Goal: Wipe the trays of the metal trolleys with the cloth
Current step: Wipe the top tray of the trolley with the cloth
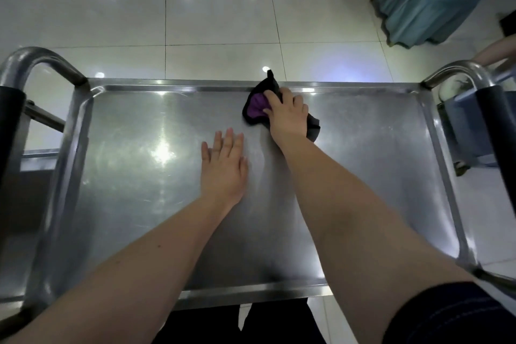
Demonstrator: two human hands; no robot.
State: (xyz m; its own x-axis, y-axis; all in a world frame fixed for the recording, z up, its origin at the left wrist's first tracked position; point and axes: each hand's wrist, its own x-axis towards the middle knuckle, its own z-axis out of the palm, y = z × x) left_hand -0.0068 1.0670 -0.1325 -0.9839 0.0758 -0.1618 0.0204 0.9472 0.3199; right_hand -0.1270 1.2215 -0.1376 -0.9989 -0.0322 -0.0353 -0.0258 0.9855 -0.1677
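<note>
Steel tray [139, 204] is being wiped near its far rim, where a black and purple cloth [255, 105] is bunched and gripped under the curled fingers of the right hand [287, 113]; the left hand [223, 165] is laid flat, fingers straight, on the tray's middle, probably so the trolley [458, 72] is steadied

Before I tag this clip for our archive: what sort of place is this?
Likely a clinic or institutional service room, not certain: a stainless steel trolley tray, a glossy white tiled floor, and a teal cover draped over some furniture.
</note>
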